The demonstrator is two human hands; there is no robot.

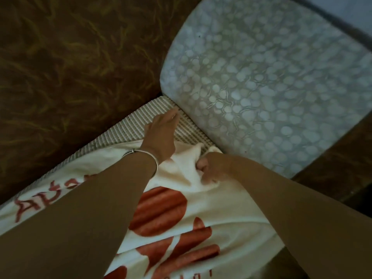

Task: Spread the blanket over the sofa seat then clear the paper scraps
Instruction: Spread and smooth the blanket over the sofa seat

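Dim, soft and slightly blurred throughout, with wide-angle bending at the edges and no glare.

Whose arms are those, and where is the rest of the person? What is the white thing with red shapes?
The camera sits on the person's head and looks down, so you see only their two arms, as if through their eyes. There is just this one picture. The white thing is a blanket with red shapes and letters, lying on a sofa's ribbed seat. The right hand grips a bunched bit of its edge. The left hand, with a bangle on its wrist, lies flat on the bare seat near the corner. Beside it is a pale spotted cushion, next to the brown sofa back.
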